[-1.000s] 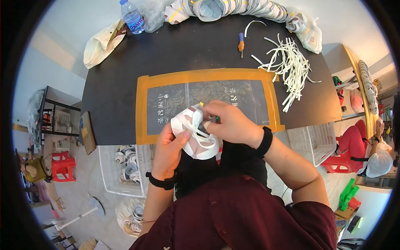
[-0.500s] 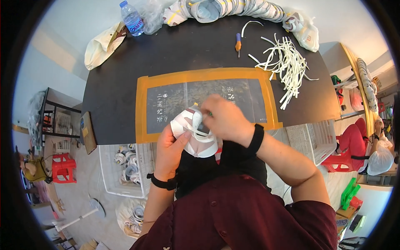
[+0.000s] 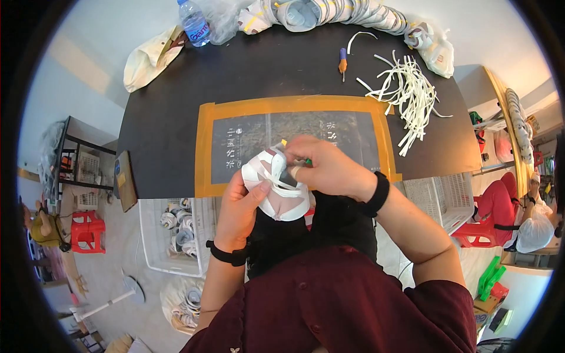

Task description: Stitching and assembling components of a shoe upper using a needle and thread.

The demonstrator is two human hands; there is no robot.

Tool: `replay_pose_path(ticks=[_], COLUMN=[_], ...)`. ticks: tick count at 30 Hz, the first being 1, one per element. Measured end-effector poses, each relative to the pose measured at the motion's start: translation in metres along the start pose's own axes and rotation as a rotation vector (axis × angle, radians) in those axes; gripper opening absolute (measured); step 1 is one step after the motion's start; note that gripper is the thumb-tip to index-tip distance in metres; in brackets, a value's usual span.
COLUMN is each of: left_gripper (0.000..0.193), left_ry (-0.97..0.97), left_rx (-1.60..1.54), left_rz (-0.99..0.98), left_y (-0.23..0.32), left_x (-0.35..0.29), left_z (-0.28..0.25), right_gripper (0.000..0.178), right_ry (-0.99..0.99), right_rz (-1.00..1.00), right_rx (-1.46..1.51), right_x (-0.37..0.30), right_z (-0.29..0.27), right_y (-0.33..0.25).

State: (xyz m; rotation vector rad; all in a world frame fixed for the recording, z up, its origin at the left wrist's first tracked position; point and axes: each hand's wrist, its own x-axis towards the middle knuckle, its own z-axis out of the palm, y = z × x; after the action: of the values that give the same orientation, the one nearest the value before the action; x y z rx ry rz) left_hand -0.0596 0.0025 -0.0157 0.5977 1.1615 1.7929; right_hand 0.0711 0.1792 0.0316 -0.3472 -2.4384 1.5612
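Note:
A white shoe upper point(image 3: 281, 203) with pale pink panels and a grey lining is held up at the near table edge, above my lap. My left hand point(image 3: 240, 206) grips its left side, the thumb pressed on the white strap. A flat white lace point(image 3: 283, 189) runs across the opening in loose loops. My right hand point(image 3: 329, 167) is closed at the upper right edge of the shoe upper, fingers pinched together. A small green bit point(image 3: 308, 161) shows between those fingers; the rest of what they hold is hidden.
A dark mat framed by orange tape point(image 3: 253, 107) lies on the black table. Loose white laces point(image 3: 412, 100) and a screwdriver point(image 3: 343, 62) lie at the right. Several stacked shoe uppers point(image 3: 353, 13) and a water bottle point(image 3: 194, 23) line the back. A white crate point(image 3: 203, 235) stands below left.
My right hand has shifted slightly right and down beside the shoe upper. The lace loops sit a little differently. The left hand keeps its grip, and the whole view has shifted slightly.

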Motion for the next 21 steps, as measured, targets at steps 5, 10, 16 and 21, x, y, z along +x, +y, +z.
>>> replay_pose_path(ticks=[5, 10, 16, 21], left_gripper=[0.038, 0.038, 0.037, 0.038], left_ry=[0.005, -0.002, -0.046, 0.001], left_rx=[-0.036, -0.03, 0.05, -0.001], left_rz=[-0.009, -0.017, -0.038, -0.03], left_y=[-0.002, -0.001, -0.001, -0.001], left_x=[0.002, 0.003, 0.003, 0.003], left_z=[-0.001, 0.001, -0.003, -0.001], right_gripper=[0.024, 0.025, 0.023, 0.017], right_ry=[-0.065, -0.103, 0.071, -0.06], right_rz=[0.058, 0.057, 0.089, 0.158], right_rx=[0.098, 0.053, -0.287, -0.092], right_x=[-0.001, 0.005, 0.008, 0.013], right_z=[0.006, 0.013, 0.025, 0.008], right_y=[0.003, 0.015, 0.017, 0.01])
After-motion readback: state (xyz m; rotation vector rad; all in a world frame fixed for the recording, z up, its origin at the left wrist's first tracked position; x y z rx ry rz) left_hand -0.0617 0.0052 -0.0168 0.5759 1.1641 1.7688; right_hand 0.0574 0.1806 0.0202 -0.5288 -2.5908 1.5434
